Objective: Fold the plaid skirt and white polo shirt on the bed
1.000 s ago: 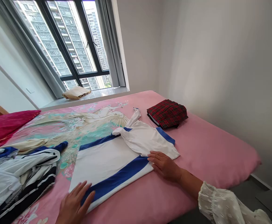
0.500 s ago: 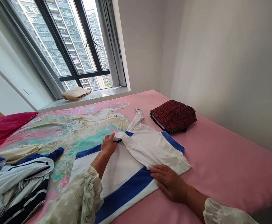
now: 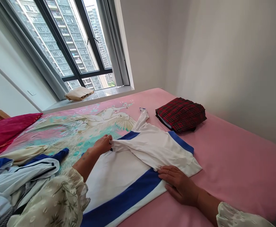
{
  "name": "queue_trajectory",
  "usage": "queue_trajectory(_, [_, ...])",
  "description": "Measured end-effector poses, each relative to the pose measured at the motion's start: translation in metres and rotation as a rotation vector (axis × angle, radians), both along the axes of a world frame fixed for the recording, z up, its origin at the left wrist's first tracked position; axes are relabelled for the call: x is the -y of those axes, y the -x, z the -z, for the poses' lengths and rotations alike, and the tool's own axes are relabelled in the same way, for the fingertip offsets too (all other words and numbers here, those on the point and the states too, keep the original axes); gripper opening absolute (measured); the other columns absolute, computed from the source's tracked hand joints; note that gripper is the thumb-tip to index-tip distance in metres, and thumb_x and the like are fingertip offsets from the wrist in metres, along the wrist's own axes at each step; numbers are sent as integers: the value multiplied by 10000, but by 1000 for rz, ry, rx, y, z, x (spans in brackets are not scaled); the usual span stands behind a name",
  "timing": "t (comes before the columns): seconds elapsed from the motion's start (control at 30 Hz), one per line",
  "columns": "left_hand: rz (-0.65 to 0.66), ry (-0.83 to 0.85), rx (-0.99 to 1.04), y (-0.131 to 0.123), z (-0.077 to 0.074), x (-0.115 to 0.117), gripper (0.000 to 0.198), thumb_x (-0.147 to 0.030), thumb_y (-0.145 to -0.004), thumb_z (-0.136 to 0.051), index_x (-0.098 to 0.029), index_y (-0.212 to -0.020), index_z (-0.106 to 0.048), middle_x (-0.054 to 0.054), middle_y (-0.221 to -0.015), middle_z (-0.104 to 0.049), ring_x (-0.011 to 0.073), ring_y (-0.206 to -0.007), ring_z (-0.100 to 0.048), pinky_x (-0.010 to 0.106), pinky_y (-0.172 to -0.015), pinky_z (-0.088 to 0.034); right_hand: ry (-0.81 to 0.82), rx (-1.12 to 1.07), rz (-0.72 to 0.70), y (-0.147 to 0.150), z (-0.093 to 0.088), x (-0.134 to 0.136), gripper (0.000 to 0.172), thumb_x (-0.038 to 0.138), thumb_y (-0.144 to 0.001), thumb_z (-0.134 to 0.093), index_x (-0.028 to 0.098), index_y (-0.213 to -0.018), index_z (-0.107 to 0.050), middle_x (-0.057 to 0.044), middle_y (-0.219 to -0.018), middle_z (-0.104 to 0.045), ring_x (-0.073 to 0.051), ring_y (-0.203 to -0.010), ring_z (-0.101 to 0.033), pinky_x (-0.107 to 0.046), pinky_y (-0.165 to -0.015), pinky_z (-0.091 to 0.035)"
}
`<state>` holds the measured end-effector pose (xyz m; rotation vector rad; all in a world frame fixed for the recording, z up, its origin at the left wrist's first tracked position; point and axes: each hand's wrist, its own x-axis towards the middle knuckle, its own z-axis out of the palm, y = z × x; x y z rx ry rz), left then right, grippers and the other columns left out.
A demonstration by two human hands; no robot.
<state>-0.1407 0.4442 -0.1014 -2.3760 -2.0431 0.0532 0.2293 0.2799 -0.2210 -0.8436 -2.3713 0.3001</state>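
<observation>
White, long-sleeved cloth top with blue bands (image 3: 126, 168) lies well in from the far edge of the pink, bird-patterned bedspread (image 3: 234, 157). Left hand (image 3: 103, 144) grips its sleeve end, probably to tension it; right hand (image 3: 178, 183) rests flat on the top, fingers close, presumably anchoring it. No legible writing.

Black-framed window (image 3: 60, 45), daylight entering; apartment tower (image 3: 68, 34) beyond window; grey curtains (image 3: 113, 41) flanking window; sill (image 3: 106, 91) below window; plain greyish wall (image 3: 213, 50) right of window; pink-covered bed (image 3: 237, 157) before window.
</observation>
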Motion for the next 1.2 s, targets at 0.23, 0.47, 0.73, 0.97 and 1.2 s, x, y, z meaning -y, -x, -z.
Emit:
queue_trajectory(0.23, [83,-175,31,4,26,32,215,-251,-875,-398,-236,-997,-574,56,-1094,-603,202,-1031,-557,300,-864,-415,-8,17,4,0,2,0,409,199,-854,-491,193,-1262,-513,-103,-1290,-568,-226,-1251,-463,-431,-1046,-390])
queue_trajectory(0.47, [23,-104,28,-6,40,8,271,-304,-897,-384,-281,-1055,-602,47,-1095,-652,209,-922,-623,312,-750,-440,-12,4,3,0,0,0,406,194,-848,-490,192,-1253,-519,-106,-1276,-578,-225,-1244,-468,-428,-1048,-388])
queue_trajectory(0.73, [50,-91,-29,-17,29,-7,137,-187,-784,-466,-214,-797,-600,49,-949,-603,162,-747,-595,267,-609,-403,-1,-12,-3,1,-4,-1,396,181,-831,-495,183,-1226,-523,-109,-1256,-588,-223,-1228,-478,-427,-1038,-389])
queue_trajectory(0.97, [159,-212,-18,-2,-20,20,237,-202,-808,-429,-267,-958,-600,8,-1023,-604,151,-849,-585,252,-733,-422,-7,-43,-16,0,-2,-1,383,196,-834,-499,185,-1215,-536,-111,-1254,-590,-224,-1227,-481,-426,-1030,-392])
queue_trajectory(1.2, [135,-175,-65,36,-16,65,236,-222,-853,-371,-243,-921,-596,42,-1077,-594,166,-766,-599,271,-623,-409,-12,-48,-32,0,-2,0,377,201,-839,-494,186,-1212,-544,-116,-1250,-587,-234,-1209,-492,-454,-1020,-400])
